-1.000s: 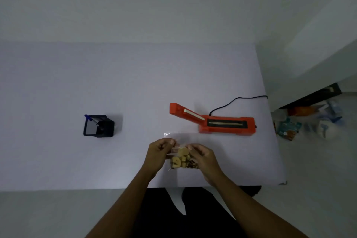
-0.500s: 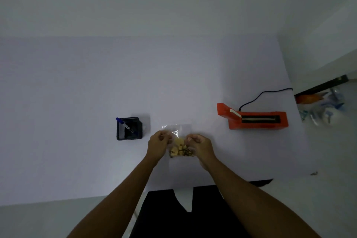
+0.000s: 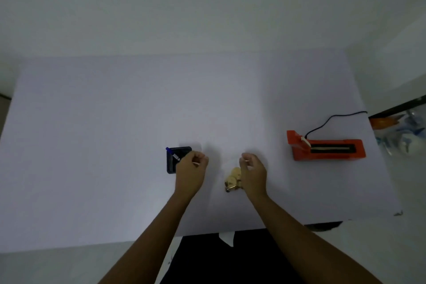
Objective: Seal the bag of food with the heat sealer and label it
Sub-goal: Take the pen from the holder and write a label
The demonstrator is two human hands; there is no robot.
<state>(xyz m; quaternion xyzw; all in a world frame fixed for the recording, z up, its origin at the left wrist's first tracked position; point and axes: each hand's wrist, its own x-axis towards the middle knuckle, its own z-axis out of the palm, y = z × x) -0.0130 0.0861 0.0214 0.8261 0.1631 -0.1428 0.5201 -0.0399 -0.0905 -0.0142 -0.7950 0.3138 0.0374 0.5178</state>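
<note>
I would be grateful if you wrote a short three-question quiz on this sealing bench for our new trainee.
1. True or false: the orange heat sealer stands to the right of both hands.
2. Which hand is nearer the black pen holder: A) left hand, B) right hand?
3. Fill in: the blue pen stands in the ____.

Key
1. True.
2. A; the left hand overlaps the holder's right edge, while the right hand is beside the bag of food.
3. Pen holder.
</note>
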